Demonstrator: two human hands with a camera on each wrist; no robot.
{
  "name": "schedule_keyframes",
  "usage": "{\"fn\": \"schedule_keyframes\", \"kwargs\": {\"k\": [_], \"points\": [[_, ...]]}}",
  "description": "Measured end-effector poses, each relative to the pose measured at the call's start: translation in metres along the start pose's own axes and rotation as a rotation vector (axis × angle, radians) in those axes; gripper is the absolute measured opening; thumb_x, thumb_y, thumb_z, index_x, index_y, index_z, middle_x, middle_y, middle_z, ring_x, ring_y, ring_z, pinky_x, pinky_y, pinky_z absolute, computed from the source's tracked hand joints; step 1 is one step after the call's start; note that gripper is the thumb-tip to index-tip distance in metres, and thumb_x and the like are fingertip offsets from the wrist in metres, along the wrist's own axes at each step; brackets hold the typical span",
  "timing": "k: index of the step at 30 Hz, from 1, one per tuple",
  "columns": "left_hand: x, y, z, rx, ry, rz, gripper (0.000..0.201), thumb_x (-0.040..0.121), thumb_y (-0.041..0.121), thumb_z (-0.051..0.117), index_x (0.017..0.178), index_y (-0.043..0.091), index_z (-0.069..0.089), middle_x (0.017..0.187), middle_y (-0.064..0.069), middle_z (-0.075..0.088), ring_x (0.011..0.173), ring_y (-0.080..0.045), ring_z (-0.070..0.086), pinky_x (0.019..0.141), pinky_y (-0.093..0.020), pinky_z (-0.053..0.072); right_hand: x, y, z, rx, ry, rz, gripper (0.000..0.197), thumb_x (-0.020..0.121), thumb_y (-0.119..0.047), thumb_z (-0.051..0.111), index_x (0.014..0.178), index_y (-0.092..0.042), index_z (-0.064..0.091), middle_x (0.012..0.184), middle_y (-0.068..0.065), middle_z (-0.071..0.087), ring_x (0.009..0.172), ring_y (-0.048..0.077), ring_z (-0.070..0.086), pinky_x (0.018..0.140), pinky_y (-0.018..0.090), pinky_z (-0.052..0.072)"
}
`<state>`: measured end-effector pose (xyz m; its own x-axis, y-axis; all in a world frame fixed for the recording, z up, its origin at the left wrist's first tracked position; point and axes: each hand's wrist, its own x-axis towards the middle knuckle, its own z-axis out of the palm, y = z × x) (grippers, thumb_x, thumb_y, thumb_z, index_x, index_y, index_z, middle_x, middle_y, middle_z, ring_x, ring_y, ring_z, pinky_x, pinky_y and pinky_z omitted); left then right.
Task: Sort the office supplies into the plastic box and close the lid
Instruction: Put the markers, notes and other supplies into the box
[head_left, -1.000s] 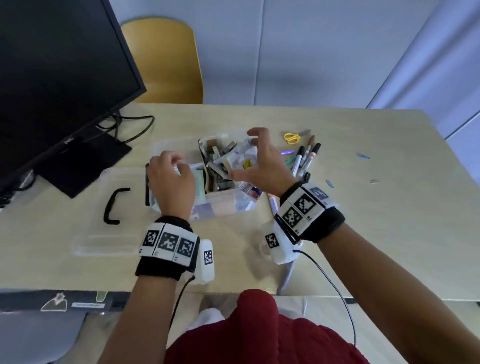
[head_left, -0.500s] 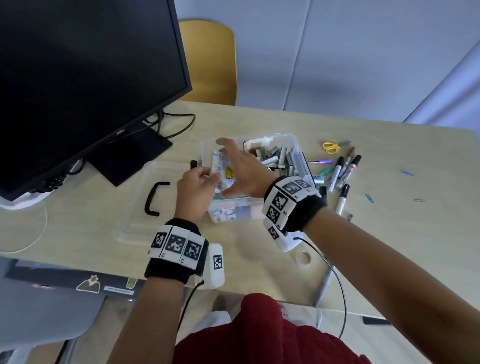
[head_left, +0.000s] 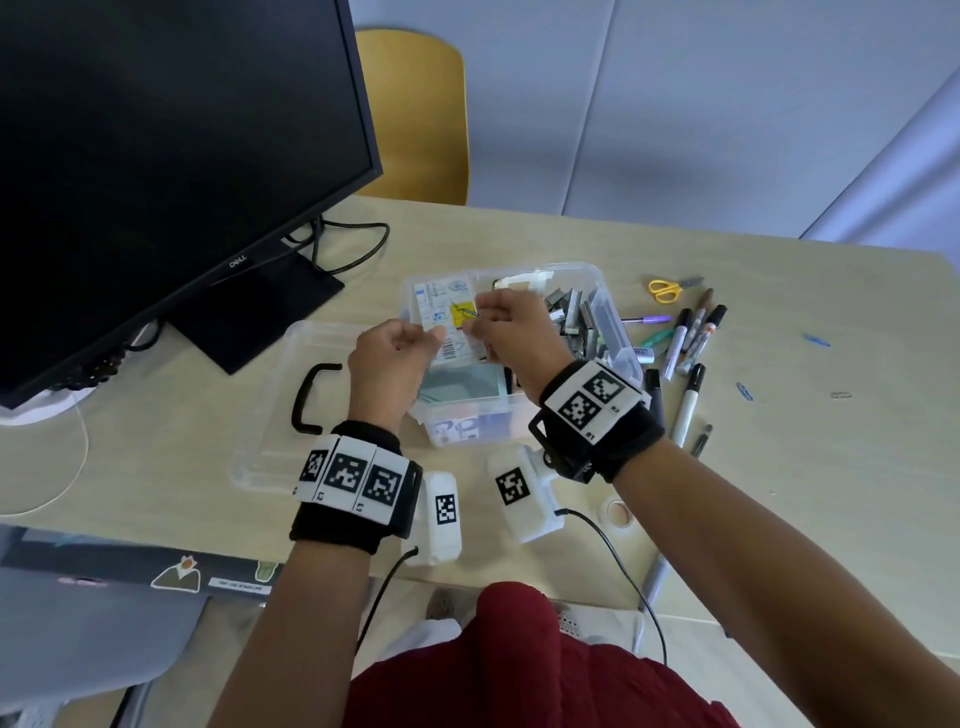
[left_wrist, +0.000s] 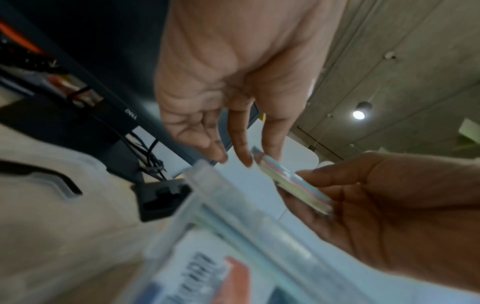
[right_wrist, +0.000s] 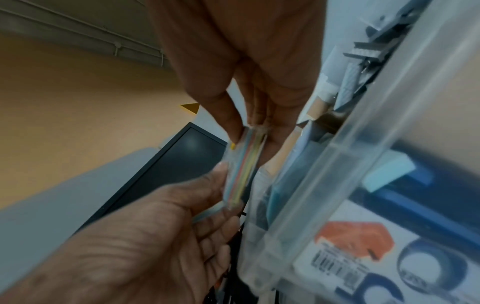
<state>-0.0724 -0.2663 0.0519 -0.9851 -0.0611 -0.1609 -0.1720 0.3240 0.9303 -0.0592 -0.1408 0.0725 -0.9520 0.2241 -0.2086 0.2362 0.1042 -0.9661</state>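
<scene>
Lid (head_left: 270, 410) lies flat left of the plastic box (head_left: 615, 332). Above the box's left end, left hand (head_left: 387, 364) and right hand (head_left: 517, 330) pinch a flat packet (head_left: 447, 317) between fingers; wrist views alone reveal its colored layered edge (right_wrist: 244, 168). Markers (head_left: 696, 332) crowd the table (head_left: 831, 467) right.

Plastic box (head_left: 615, 332) sits between lid (head_left: 270, 415) and, seemingly, markers (head_left: 693, 332).

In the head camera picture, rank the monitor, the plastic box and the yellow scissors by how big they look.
1. Monitor, though it sits nearer the camera.
2. Plastic box.
3. Yellow scissors.
</scene>
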Motion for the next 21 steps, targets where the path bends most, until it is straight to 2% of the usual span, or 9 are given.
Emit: {"fn": "schedule_keyframes", "kwargs": {"k": [3,4,6,7,9,12,16,18,21], "points": [[0.004,-0.008,-0.007,0.093,0.094,0.014,0.024,0.08,0.025,0.07,0.099,0.017,0.057,0.122,-0.008,0.05,0.111,-0.021,0.052,0.093,-0.037,0.047,0.003,0.009,0.005,-0.064,-0.016,0.133,0.016,0.08,0.006,0.057,0.075,-0.009,0.057,0.088,0.019,0.065,0.079,0.03,0.064,0.069,0.037,0.056],[0.004,-0.011,-0.007,0.117,0.083,-0.007,0.032,0.08,0.024,0.071,0.107,0.017,0.054,0.125,-0.008,0.044,0.113,-0.021,0.048,0.096,-0.039,0.046,0.003,0.011,0.008,-0.115,-0.014,0.166,0.018,0.078,0.005,0.058,0.069,-0.01,0.055,0.095,0.024,0.066,0.086,0.034,0.065,0.077,0.044,0.056],[0.004,-0.016,-0.006,0.144,0.032,-0.06,0.048,0.081,0.023,0.071,0.121,0.013,0.048,0.126,-0.01,0.041,0.109,-0.021,0.048,0.096,-0.04,0.047,0.0,0.013,0.014,-0.257,-0.007,0.156,0.014,0.076,0.001,0.058,0.067,-0.007,0.052,0.098,0.027,0.065,0.087,0.037,0.064,0.081,0.045,0.054],[0.005,-0.018,-0.005,0.146,0.017,-0.077,0.052,0.081,0.024,0.071,0.124,0.012,0.046,0.126,-0.011,0.044,0.108,-0.021,0.051,0.095,-0.041,0.048,-0.002,0.01,0.015,-0.344,-0.01,0.133,0.005,0.077,0.001,0.058,0.073,0.0,0.054,0.097,0.028,0.064,0.084,0.037,0.063,0.079,0.041,0.054],[0.005,-0.022,-0.005,0.13,0.007,-0.094,0.053,0.08,0.028,0.072,0.124,0.012,0.046,0.119,-0.014,0.054,0.105,-0.026,0.058,0.091,-0.043,0.05,-0.006,0.007,0.016,-0.507,0.006,0.074,0.013,0.079,0.0,0.056,0.09,0.008,0.055,0.107,0.029,0.062,0.082,0.035,0.06,0.074,0.038,0.051],[0.004,-0.022,-0.005,0.106,-0.018,-0.092,0.053,0.08,0.027,0.071,0.124,0.01,0.046,0.109,-0.015,0.06,0.098,-0.026,0.062,0.086,-0.039,0.052,-0.007,0.003,0.012,-0.624,-0.064,0.044,0.018,0.083,-0.003,0.051,0.1,0.004,0.053,0.108,0.025,0.061,0.074,0.024,0.053,0.066,0.035,0.049],[0.005,-0.022,-0.006,0.099,-0.062,-0.025,0.055,0.082,0.02,0.069,0.129,0.02,0.041,0.117,-0.011,0.049,0.098,-0.021,0.054,0.088,-0.037,0.05,-0.003,0.002,0.009,-0.709,-0.133,0.058,0.036,0.086,-0.004,0.048,0.122,0.0,0.043,0.112,0.016,0.057,0.076,0.027,0.061,0.067,0.037,0.054],[0.006,-0.024,-0.004,0.113,-0.082,0.006,0.054,0.084,0.017,0.066,0.131,0.024,0.04,0.116,-0.009,0.045,0.097,-0.019,0.051,0.086,-0.034,0.049,-0.001,0.002,0.011,-0.772,-0.152,0.02,0.041,0.086,-0.004,0.048,0.126,-0.004,0.039,0.114,0.014,0.057,0.083,0.03,0.062,0.07,0.037,0.056],[0.007,-0.026,-0.002,0.133,-0.126,0.042,0.046,0.088,0.012,0.06,0.13,0.025,0.044,0.116,-0.013,0.048,0.097,-0.022,0.055,0.083,-0.034,0.051,0.004,0.007,0.014,-0.928,-0.121,-0.066,0.033,0.087,-0.005,0.049,0.119,-0.002,0.051,0.11,0.013,0.06,0.093,0.029,0.061,0.075,0.03,0.05]]}}
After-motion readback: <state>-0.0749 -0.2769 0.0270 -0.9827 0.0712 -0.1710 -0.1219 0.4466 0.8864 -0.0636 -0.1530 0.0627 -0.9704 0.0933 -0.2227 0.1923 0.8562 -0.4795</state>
